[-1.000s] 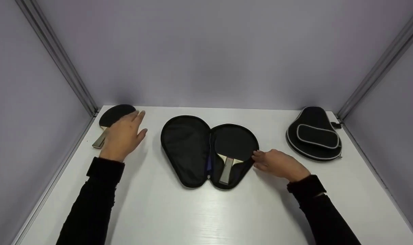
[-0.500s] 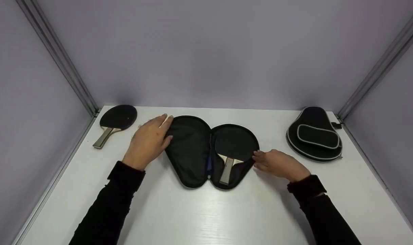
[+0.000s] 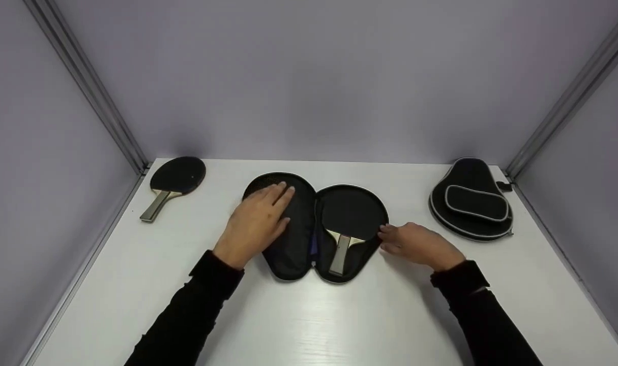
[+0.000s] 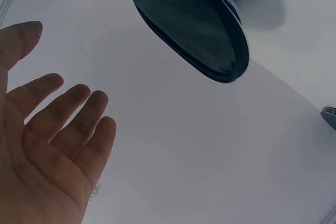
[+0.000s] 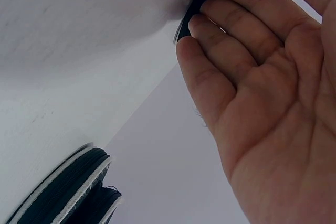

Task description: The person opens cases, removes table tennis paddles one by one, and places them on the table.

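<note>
A black zip case [image 3: 288, 254] lies unfolded on the white table, its two halves side by side. In its right half rests a table tennis bat [image 3: 353, 213], handle toward me. My left hand [image 3: 255, 221] is spread over the left half in the head view, fingers extended. The left wrist view shows its palm [image 4: 47, 145] holding nothing, with space between it and the case. My right hand [image 3: 420, 244] touches the right rim of the case with its fingertips. In the right wrist view its fingers [image 5: 215, 51] are nearly straight against the rim.
A second bat [image 3: 178, 175] lies at the back left of the table [image 3: 314, 325]. At the back right is a zipped black case [image 3: 469, 223] with grey piping and a front pocket. Walls [image 3: 309, 81] enclose the back and both sides.
My left hand has moved right, from beside the loose bat to over the left half of the unfolded case. My right hand has stayed at the case's right rim.
</note>
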Demonstrator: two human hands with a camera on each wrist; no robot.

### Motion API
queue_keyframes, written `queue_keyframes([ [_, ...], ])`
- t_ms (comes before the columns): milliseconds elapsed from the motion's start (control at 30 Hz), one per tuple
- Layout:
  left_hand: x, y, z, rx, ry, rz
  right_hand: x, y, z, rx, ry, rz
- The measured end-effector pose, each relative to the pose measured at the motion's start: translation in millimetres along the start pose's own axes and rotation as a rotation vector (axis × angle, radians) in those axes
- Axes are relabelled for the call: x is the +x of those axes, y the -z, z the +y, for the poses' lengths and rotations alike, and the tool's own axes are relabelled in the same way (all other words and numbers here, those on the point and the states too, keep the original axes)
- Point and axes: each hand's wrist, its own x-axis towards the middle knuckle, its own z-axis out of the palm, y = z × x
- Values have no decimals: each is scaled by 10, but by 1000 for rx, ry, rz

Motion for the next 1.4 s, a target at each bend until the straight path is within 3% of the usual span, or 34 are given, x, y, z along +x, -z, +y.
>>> queue_keyframes([
  [433, 34, -140, 434, 17, -119, -50, 12, -24, 21, 36, -24, -10],
  [800, -53, -230, 776, 140, -255, -96, -16, -4, 11, 11, -10, -7],
  [1133, -106, -377, 984, 228, -373, -61, -9, -2, 4, 19, -9, 11],
  [1400, -101, -503, 1079, 275, -421, -60, -11, -1, 2, 6, -19, 13],
])
